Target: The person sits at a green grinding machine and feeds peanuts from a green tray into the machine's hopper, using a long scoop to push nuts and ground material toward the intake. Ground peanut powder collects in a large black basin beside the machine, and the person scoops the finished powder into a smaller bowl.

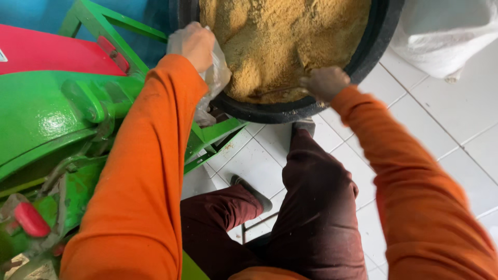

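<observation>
My left hand [194, 44] grips a clear plastic bag [215, 78] at the left rim of a round black tub [290, 110]. The tub holds yellow-brown powder [282, 36], heaped and dry. My right hand [326, 83] is closed at the tub's near rim, down in the powder; something thin and dark shows by the fingers, too blurred to name. Both arms wear orange sleeves. My legs in dark maroon trousers are bent below the tub, feet on the tiles.
A green metal machine [46, 114] with a red top [52, 52] stands close on the left, its frame touching the tub. A white sack [446, 36] lies at the upper right. White floor tiles [456, 114] run under and to the right.
</observation>
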